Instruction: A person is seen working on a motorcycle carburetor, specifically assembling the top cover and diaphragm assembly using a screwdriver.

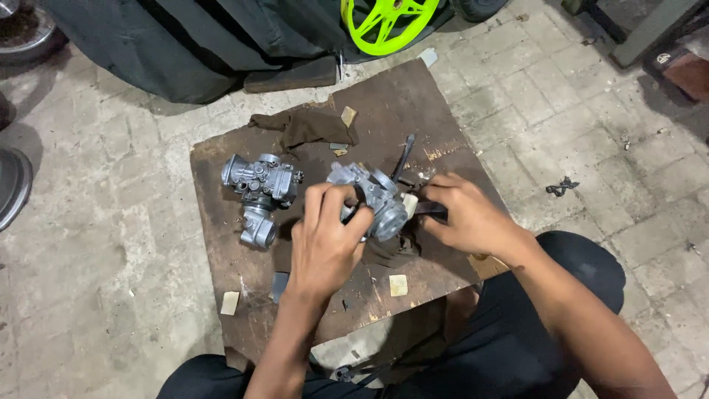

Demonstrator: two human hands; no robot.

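Bare forearms, no sleeves, rings or watch — left hand [323, 247], right hand [465, 216] — above black trousers [583, 270].

The carburetor [373, 196] under the left hand [325, 240] is silver-grey metal; the second carburetor [258, 193] beside it shows the same dull silver; the board [236, 244] beneath is dark brown, scuffed pale in places; a rag [306, 125] on it is darker brown; the wheel [388, 22] is neon yellow-green; the paving [96, 281] is grey, in a brick-like grid.
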